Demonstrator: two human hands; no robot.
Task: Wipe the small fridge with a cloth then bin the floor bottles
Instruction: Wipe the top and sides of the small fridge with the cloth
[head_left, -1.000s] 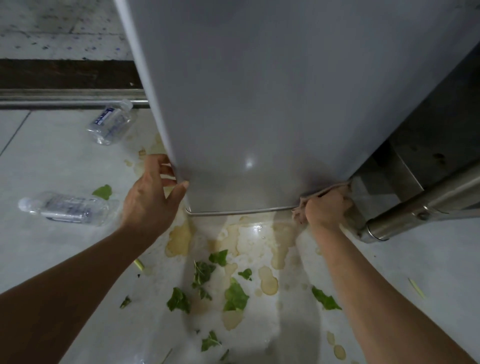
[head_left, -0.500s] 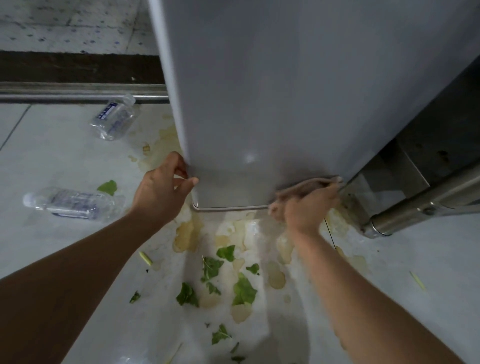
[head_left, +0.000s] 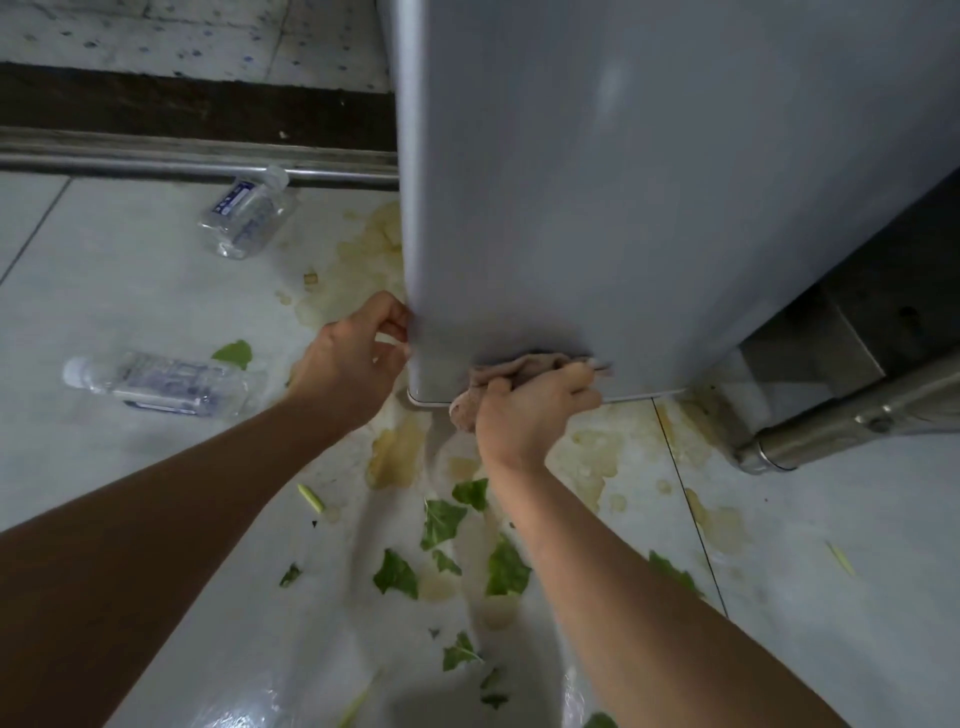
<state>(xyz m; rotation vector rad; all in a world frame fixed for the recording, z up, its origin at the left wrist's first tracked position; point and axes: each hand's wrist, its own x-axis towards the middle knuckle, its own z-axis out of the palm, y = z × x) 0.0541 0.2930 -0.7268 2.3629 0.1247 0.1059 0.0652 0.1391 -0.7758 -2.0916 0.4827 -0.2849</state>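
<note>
The grey small fridge (head_left: 623, 182) fills the upper right of the head view. My right hand (head_left: 530, 410) grips a pinkish cloth (head_left: 514, 371) and presses it against the fridge door's bottom edge, near the left corner. My left hand (head_left: 353, 364) holds the door's lower left edge with curled fingers. Two clear plastic bottles lie on the tiled floor to the left: one (head_left: 156, 384) near my left forearm, another (head_left: 247, 210) farther back beside a metal rail.
Yellowish spill stains (head_left: 395, 457) and torn green leaves (head_left: 441, 519) litter the floor below the fridge. A steel pipe leg and metal unit (head_left: 831, 421) stand at the right. A metal rail (head_left: 156, 161) and dark threshold run along the back left.
My right hand has slid the cloth leftward along the door's bottom edge, from the right corner toward the left. The view shifted right; my left hand stayed on the door's left edge.
</note>
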